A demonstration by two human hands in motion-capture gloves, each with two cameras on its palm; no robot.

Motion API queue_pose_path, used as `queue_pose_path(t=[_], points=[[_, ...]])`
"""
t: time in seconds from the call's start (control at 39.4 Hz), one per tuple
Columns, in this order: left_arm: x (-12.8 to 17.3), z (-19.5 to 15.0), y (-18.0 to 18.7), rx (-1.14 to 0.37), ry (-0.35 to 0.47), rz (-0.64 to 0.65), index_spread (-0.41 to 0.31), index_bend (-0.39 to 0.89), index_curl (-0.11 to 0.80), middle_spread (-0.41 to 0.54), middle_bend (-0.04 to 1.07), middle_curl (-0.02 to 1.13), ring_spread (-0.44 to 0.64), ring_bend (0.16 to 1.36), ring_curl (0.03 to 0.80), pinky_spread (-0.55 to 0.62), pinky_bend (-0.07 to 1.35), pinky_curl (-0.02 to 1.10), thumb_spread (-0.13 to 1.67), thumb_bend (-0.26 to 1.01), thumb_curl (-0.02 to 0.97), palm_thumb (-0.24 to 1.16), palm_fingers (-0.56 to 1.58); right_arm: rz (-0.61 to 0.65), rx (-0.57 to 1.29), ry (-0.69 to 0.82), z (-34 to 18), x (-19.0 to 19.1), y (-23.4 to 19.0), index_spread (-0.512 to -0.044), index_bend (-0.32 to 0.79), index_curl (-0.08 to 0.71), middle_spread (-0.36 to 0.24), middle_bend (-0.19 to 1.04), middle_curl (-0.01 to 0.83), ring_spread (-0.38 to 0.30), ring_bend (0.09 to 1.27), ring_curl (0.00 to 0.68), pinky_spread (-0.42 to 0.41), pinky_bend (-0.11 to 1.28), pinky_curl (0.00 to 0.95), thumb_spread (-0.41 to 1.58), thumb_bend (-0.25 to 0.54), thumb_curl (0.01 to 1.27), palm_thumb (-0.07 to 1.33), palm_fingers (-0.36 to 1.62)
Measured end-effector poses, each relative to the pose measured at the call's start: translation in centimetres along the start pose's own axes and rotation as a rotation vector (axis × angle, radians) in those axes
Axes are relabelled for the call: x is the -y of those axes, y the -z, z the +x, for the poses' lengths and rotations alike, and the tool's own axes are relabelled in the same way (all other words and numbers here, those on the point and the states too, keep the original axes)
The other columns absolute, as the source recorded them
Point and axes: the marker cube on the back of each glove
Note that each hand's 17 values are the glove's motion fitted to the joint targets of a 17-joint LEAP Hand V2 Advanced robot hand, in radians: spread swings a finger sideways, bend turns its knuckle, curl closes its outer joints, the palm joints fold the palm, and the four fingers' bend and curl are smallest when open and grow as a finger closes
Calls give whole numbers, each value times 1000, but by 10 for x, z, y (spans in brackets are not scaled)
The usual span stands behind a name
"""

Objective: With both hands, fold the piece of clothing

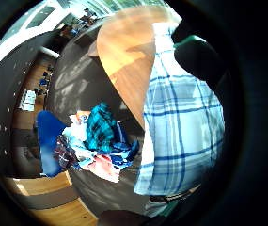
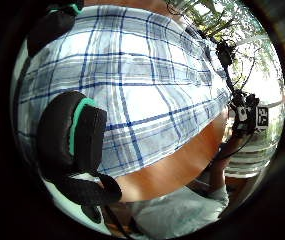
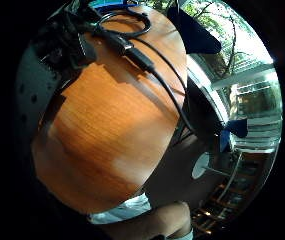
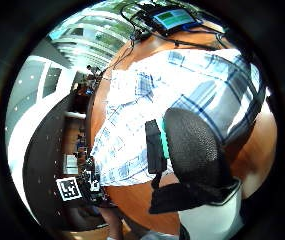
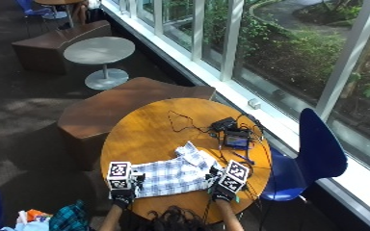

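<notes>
Inspector: Where the tabletop [image 5: 153, 125] meets its near edge, what is found?

Clerk: Plaid shirt [image 5: 175, 173] lies flat there. Left hand [image 5: 122, 197] is at its left end, fingers [image 2: 72, 132] curled onto the cloth.

Inspector: And at the right?

Clerk: Right hand [image 5: 222, 192] is at the shirt's right end, thumb [image 4: 192, 145] over the cloth; grasp cannot be confirmed. A tablet [image 5: 237, 140] sits beyond.

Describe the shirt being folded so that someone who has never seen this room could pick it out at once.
Find the round wooden table beside the windows. On its near edge, between the person's left hand and right hand, lies the shirt. It is white with blue checks, the only cloth on the table; the other clothes are piled on the floor.
</notes>
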Motion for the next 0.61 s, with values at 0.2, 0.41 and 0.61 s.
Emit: queue_pose_path(t=[0.2, 0.41, 0.61], points=[[9, 4, -13, -54, -23, -81, -98, 59, 357, -1, 121, 372, 102, 496, 352, 99, 580, 483, 1308, -51, 221, 198, 324, -44, 61, -29, -14, 18, -28, -204, 91, 323, 107, 155, 366, 162, 377, 356, 186, 654, 414, 1279, 5, 349, 527, 197], [24, 31, -24, -25, -67, -201, -73, 138, 338, 43, 175, 351, 213, 524, 335, 175, 582, 469, 1340, -21, 203, 127, 251, 91, 110, -8, -15, 33, -18, -243, 57, 252, 43, 142, 322, -9, 596, 359, 4, 695, 370, 1228, 143, 435, 863, 452], [41, 81, -18, -39, -170, -246, -74, 151, 338, 59, 171, 346, 271, 523, 322, 228, 585, 450, 1363, -13, 195, 92, 245, 224, 630, -132, 8, 41, 39, -303, 103, 234, -100, 165, 320, -226, 683, 381, -222, 757, 377, 1022, 152, 516, 1026, 740]])
